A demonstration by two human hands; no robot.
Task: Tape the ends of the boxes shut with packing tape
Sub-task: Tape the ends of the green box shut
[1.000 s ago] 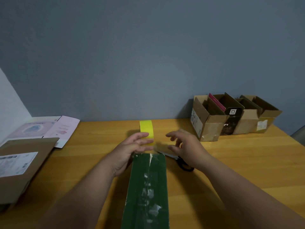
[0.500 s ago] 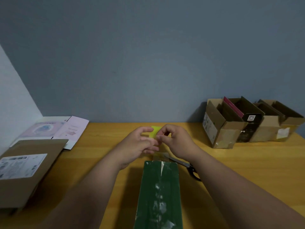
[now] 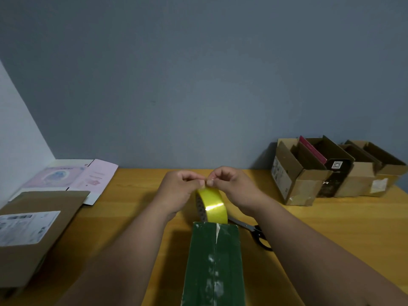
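A long dark green box (image 3: 214, 261) lies on the wooden table (image 3: 320, 228), running from the near edge toward the middle, its top seam showing scuffed clear tape. Just beyond its far end stands a roll of yellow packing tape (image 3: 211, 205) on its edge. My left hand (image 3: 178, 191) and my right hand (image 3: 234, 188) meet above the roll, fingertips pinched together at its top. Whether a loose tape end sits between the fingers is hidden.
Black scissors (image 3: 254, 230) lie right of the green box. Several open cardboard boxes (image 3: 304, 180) stand against the wall at the right. A flat cardboard box with a label (image 3: 33, 230) and a pink flattened carton (image 3: 72, 175) lie at the left.
Both hands closed in on the yellow tape roll and now pinch its top together. The roll now stands closer to the green box's far end. My head has tilted, shifting the view.
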